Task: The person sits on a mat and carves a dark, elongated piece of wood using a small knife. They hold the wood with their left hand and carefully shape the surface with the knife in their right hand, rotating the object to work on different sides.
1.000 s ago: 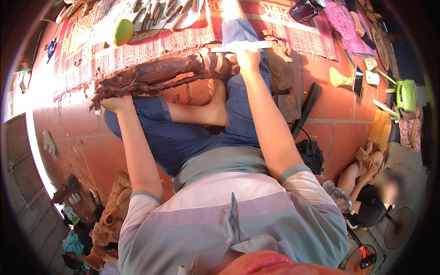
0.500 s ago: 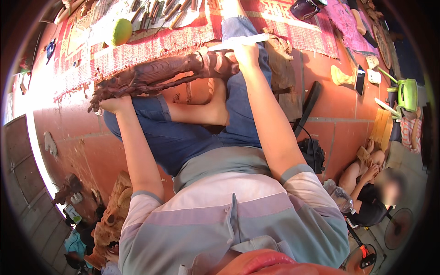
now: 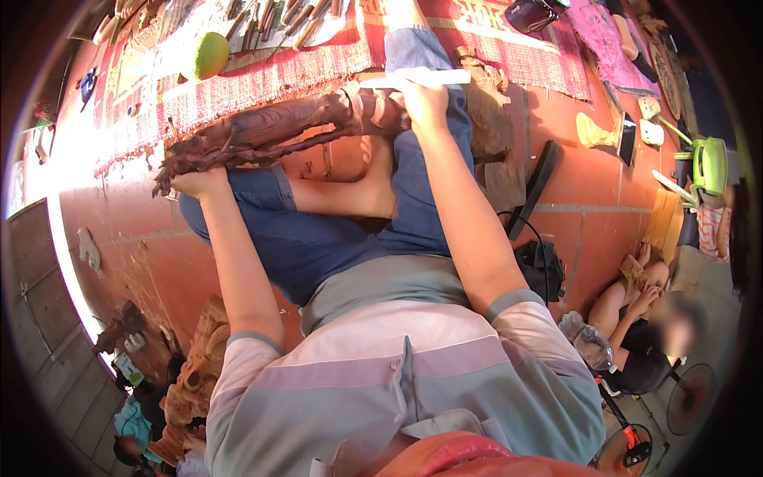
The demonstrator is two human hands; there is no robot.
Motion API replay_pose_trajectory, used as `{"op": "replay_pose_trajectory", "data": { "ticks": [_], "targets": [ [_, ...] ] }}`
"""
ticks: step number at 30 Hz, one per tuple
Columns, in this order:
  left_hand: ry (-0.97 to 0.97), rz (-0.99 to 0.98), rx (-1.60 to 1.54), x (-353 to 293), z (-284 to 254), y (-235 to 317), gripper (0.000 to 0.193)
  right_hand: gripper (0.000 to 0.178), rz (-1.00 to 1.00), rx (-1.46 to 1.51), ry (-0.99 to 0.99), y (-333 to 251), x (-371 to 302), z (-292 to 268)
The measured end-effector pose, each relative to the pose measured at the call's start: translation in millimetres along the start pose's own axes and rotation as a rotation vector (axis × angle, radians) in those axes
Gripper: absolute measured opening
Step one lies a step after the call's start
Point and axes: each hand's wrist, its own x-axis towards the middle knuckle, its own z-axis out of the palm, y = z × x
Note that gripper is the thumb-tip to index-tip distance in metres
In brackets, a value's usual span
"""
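Observation:
A long dark reddish-brown wood carving lies across my lap, with jagged, branching forms at its left end. There my left hand is closed round the carving, its fingers partly hidden beneath the wood. My right hand grips a long, pale, straight stick-like tool at the carving's right end. Glare washes out the tool's surface, so its exact kind is unclear. The tool lies crosswise over the top of the carving, near my raised knee.
Several carving tools lie on paper on the red woven mat, near a green round fruit. Rough wood stands beside my right leg. A black bag is on the tiles. Another person sits at the right.
My right hand has shifted slightly to the left and down, and the pale tool has turned closer to level. My left hand stays on the carving.

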Motion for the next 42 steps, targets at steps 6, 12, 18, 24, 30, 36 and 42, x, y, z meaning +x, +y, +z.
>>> {"op": "replay_pose_trajectory", "data": {
  "ticks": [6, 12, 18, 24, 30, 36, 42],
  "targets": [
    [-0.035, -0.009, 0.031, -0.7, 2.1, 1.1, 0.035, 0.007, -0.063, 0.278, 0.018, 23.7, -3.1, -15.2],
    [-0.008, -0.003, 0.014, 1.3, 0.6, 1.1, 0.034, 0.008, -0.058, 0.173, 0.033, 11.5, -15.7, -10.9],
    [-0.032, -0.011, 0.033, -1.7, 0.6, 0.6, 0.034, 0.007, -0.147, 0.011, 0.019, 3.3, -29.7, 1.9],
    [-0.024, -0.031, -0.055, 0.7, -0.1, 0.0, 0.036, 0.006, -0.045, 0.252, 0.047, 9.2, -30.3, -14.3],
    [-0.018, -0.041, -0.019, -5.2, 2.8, -0.3, 0.036, 0.007, -0.569, -0.169, 0.045, 13.1, -34.1, 7.7],
    [0.004, 0.006, -0.107, 7.4, -2.5, -3.7, 0.035, 0.01, -0.12, 0.17, 0.014, 8.3, -38.3, -13.5],
    [-0.016, -0.023, -0.038, 3.9, -0.5, -2.7, 0.035, 0.006, -0.492, -0.115, 0.0, 12.4, -34.7, 6.5]
  ]
}}
